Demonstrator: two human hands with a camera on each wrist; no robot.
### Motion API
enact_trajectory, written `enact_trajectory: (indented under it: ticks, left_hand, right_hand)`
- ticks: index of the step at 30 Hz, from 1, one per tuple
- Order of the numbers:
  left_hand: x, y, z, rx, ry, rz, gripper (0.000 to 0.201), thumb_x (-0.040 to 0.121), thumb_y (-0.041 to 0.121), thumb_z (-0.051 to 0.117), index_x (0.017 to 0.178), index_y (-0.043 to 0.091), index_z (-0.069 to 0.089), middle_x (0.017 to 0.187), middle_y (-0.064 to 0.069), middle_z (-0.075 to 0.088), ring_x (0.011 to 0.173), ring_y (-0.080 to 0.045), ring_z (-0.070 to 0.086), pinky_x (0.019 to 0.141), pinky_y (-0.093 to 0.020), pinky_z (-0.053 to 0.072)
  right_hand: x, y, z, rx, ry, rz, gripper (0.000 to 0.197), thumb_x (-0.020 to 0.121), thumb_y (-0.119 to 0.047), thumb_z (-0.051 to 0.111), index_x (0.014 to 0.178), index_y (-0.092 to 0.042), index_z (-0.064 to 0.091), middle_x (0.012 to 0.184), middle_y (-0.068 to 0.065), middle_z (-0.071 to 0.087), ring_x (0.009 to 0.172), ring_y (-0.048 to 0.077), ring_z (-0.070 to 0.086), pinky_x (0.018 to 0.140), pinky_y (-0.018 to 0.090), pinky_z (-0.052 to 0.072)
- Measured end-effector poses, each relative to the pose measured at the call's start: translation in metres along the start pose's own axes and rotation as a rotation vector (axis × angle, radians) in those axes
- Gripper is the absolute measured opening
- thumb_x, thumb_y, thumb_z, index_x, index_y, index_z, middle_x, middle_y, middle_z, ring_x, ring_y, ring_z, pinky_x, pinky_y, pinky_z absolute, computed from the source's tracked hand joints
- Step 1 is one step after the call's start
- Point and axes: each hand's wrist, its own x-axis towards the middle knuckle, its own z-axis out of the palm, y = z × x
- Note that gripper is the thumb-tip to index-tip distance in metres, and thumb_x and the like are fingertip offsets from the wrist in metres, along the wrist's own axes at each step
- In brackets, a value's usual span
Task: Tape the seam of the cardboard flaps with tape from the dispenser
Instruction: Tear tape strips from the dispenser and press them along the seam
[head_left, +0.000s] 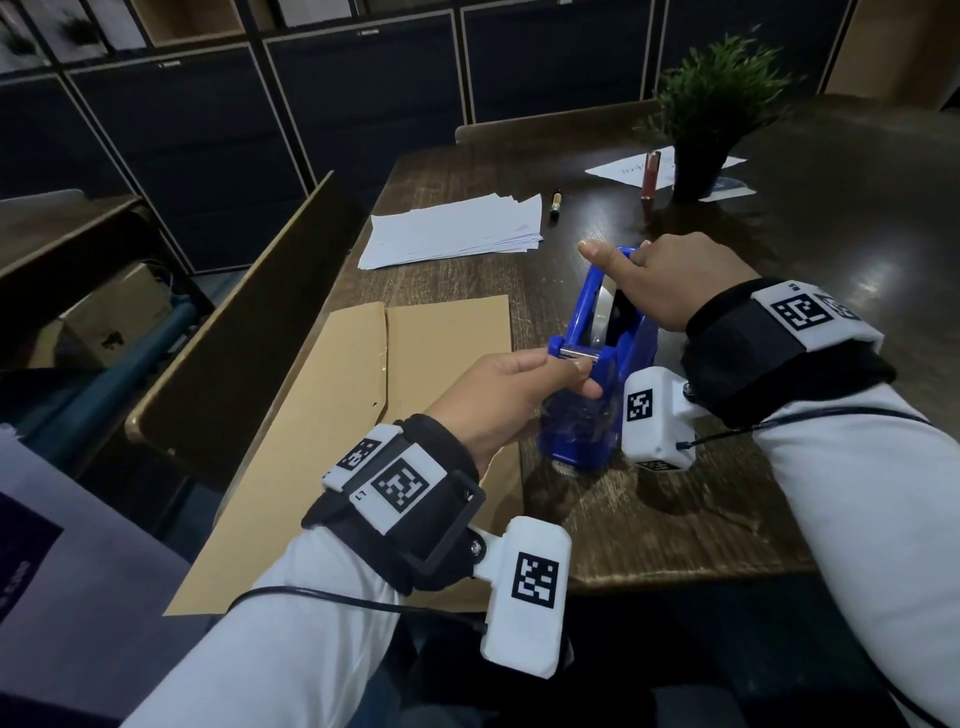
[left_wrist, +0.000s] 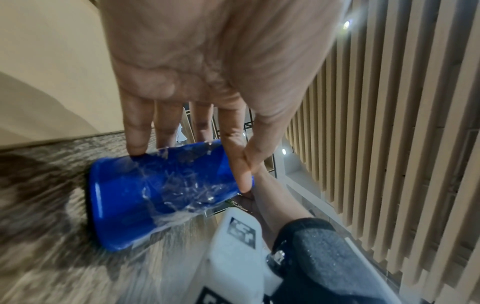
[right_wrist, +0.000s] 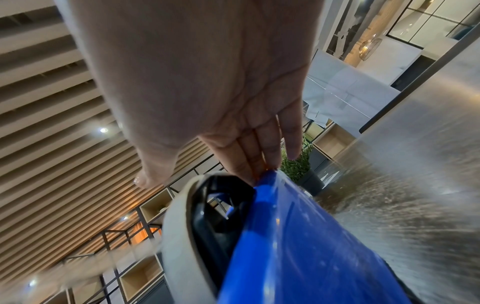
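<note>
Right now the wooden table (head_left: 649, 530) carries the cardboard flaps (head_left: 363, 395) at nine o'clock of the blue tape dispenser (head_left: 597, 332). My right hand (head_left: 670, 280) presses its far end, fingers straight; my left hand (head_left: 498, 395) pinches clear tape (left_wrist: 182, 185) at the cutter.

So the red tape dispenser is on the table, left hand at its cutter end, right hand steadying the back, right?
Not quite: the dispenser is blue, as the head view shows. The rest holds: left hand at the cutter end, right hand steadying the back.

Head view downward; wrist views close, sharing the dispenser (head_left: 597, 364).
</note>
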Motion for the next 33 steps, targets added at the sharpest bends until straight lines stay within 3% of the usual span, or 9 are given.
enact_trajectory:
  ticks: [5,15,17,18,20,22,25,29,33]
  left_hand:
    - [0.002,-0.005,-0.001,0.045,0.01,0.061,0.025,0.094,0.024,0.057,0.071,0.019,0.068,0.083,0.006,0.07,0.073,-0.001,0.061,0.06,-0.011,0.047]
    - [-0.002,-0.001,-0.004,0.113,-0.046,0.108,0.024,0.095,0.017,0.054,0.074,0.012,0.064,0.087,0.003,0.065,0.068,0.006,0.061,0.058,-0.008,0.047]
    - [-0.002,0.0,-0.006,0.165,-0.047,0.108,0.024,0.094,0.019,0.056,0.073,0.015,0.066,0.092,0.003,0.066,0.079,0.002,0.062,0.066,-0.012,0.049]
    - [-0.002,0.0,-0.009,0.272,-0.056,0.11,0.023,0.093,0.021,0.058,0.073,0.017,0.068,0.101,0.003,0.065,0.092,0.0,0.061,0.077,-0.016,0.05]
    - [-0.006,0.004,-0.013,0.59,-0.095,0.137,0.018,0.09,0.027,0.062,0.076,0.022,0.073,0.119,0.008,0.059,0.117,0.0,0.046,0.098,-0.026,0.038]
    - [-0.014,0.013,-0.018,0.712,-0.089,0.172,0.019,0.09,0.031,0.061,0.08,0.022,0.074,0.117,0.015,0.058,0.117,0.006,0.042,0.097,-0.023,0.03]
    - [-0.026,0.031,-0.035,0.659,0.013,0.247,0.022,0.09,0.038,0.056,0.083,0.027,0.075,0.121,0.019,0.058,0.115,0.014,0.044,0.1,-0.025,0.034]
    - [-0.034,0.038,-0.054,0.68,0.113,0.328,0.021,0.091,0.042,0.053,0.091,0.035,0.073,0.127,0.023,0.055,0.119,0.013,0.044,0.104,-0.029,0.034]
    - [-0.036,0.03,-0.062,0.596,0.159,0.356,0.017,0.089,0.041,0.056,0.093,0.037,0.073,0.126,0.025,0.056,0.119,0.011,0.046,0.103,-0.027,0.035]
  right_hand:
    - [-0.001,-0.001,-0.001,0.023,0.001,-0.011,0.097,0.055,-0.091,-0.01,0.061,-0.012,0.045,0.085,0.011,0.06,0.073,0.027,0.057,0.063,0.032,0.037]
    - [-0.005,-0.005,-0.004,0.004,-0.025,-0.001,0.099,0.054,-0.089,-0.01,0.065,-0.011,0.049,0.082,0.011,0.059,0.071,0.025,0.056,0.062,0.033,0.037]
    - [-0.005,-0.006,-0.005,-0.005,-0.028,-0.004,0.1,0.053,-0.09,-0.011,0.064,-0.011,0.05,0.081,0.011,0.059,0.07,0.024,0.056,0.062,0.033,0.038]
    - [-0.006,-0.006,-0.005,-0.005,-0.03,-0.006,0.101,0.052,-0.09,-0.012,0.064,-0.011,0.05,0.08,0.011,0.059,0.069,0.024,0.056,0.063,0.033,0.039]
    - [-0.006,-0.006,-0.006,-0.001,-0.031,-0.009,0.103,0.05,-0.091,-0.013,0.065,-0.011,0.051,0.082,0.012,0.061,0.07,0.024,0.057,0.064,0.033,0.04]
    - [-0.006,-0.005,-0.005,-0.005,-0.034,-0.007,0.103,0.054,-0.091,-0.011,0.066,-0.011,0.053,0.09,0.012,0.063,0.073,0.025,0.058,0.066,0.033,0.04]
    - [-0.006,-0.005,-0.005,-0.02,-0.046,0.001,0.097,0.065,-0.088,-0.005,0.068,-0.011,0.054,0.096,0.012,0.063,0.075,0.025,0.058,0.066,0.032,0.039]
    - [-0.011,-0.009,-0.01,0.069,-0.088,0.024,0.081,0.082,-0.079,0.01,0.083,-0.012,0.057,0.084,0.01,0.06,0.072,0.02,0.054,0.068,0.033,0.037]
    - [-0.026,-0.017,-0.018,0.113,-0.063,0.031,0.081,0.086,-0.075,0.016,0.122,-0.013,0.053,0.12,0.013,0.059,0.112,0.029,0.053,0.092,0.041,0.041]
